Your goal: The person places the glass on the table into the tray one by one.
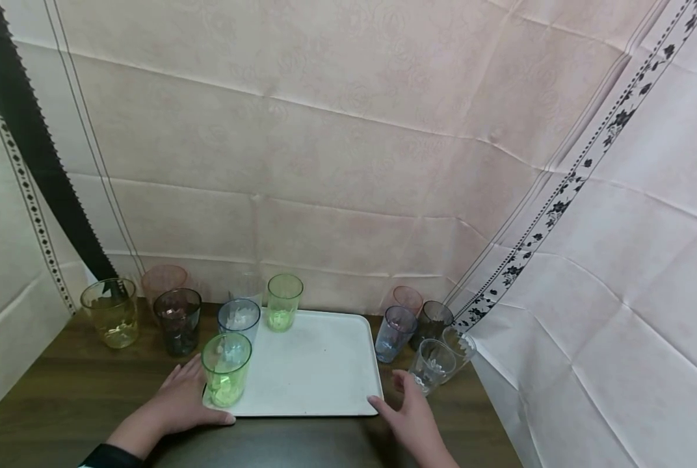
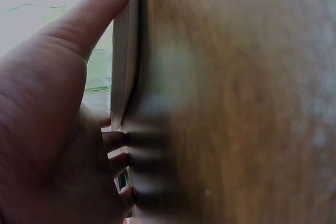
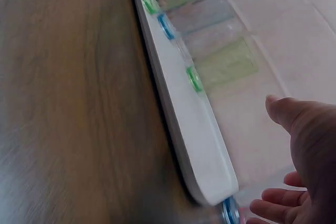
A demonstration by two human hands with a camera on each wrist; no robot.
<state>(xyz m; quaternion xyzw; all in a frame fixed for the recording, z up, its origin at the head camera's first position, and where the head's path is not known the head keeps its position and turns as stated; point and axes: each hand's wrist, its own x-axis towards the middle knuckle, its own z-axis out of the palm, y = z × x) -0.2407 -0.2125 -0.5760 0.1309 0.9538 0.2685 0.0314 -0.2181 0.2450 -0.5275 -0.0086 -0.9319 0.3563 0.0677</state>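
A white rectangular tray (image 1: 319, 370) lies on the wooden table. My left hand (image 1: 179, 403) is at its front left corner, thumb along the front edge and fingers by the left side; in the left wrist view the thumb (image 2: 100, 11) touches the tray's rim. On the tray's left part stand a green glass (image 1: 225, 377) in front, a bluish glass (image 1: 240, 317) behind it, a clear glass (image 1: 245, 285) and another green glass (image 1: 283, 304) at the back. By the front right corner, my right hand (image 1: 409, 416) holds nothing, its thumb and fingers spread apart, close to a clear glass (image 1: 432, 365).
Left of the tray stand a yellow glass (image 1: 114, 322), a dark glass (image 1: 177, 322) and a pink glass (image 1: 162, 279). To its right are a blue glass (image 1: 394, 335), another dark glass (image 1: 432, 322), a pink glass (image 1: 408, 296) and a second clear glass (image 1: 461, 348). Cloth-covered walls (image 1: 348, 162) enclose the table.
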